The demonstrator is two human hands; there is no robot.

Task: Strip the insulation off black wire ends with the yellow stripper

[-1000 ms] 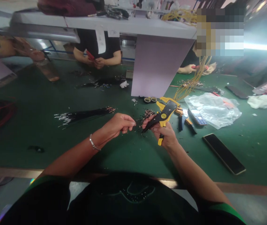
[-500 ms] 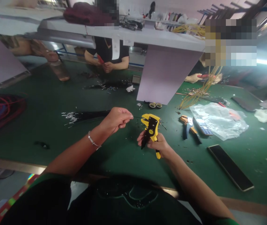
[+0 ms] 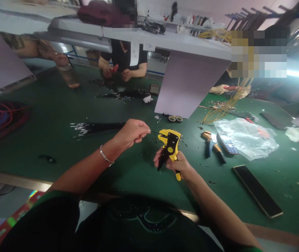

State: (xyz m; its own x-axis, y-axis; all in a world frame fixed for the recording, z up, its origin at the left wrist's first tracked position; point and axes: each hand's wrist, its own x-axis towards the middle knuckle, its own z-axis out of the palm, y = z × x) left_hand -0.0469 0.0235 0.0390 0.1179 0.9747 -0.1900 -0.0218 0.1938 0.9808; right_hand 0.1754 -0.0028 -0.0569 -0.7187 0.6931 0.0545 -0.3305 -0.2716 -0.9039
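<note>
My right hand is wrapped around a yellow and black wire stripper, its jaws pointing left. Thumb and forefinger of my left hand pinch a thin black wire, whose end reaches to the stripper's jaws. Whether the wire sits inside the jaws is too small to tell. Beneath and behind my left hand lies a bundle of black wires with bright silvery ends at its left. Small cut scraps are scattered on the green table beside the stripper.
Two tape rolls lie by the shelf's upright panel. To the right are another stripping tool, a keypad phone, a clear plastic bag and a smartphone. Red and blue cables are coiled left. Co-workers' hands show across the table.
The view has shifted slightly. My hands, the wire and the stripper keep nearly the same position relative to each other. Across the table, a co-worker's hands have moved apart.
</note>
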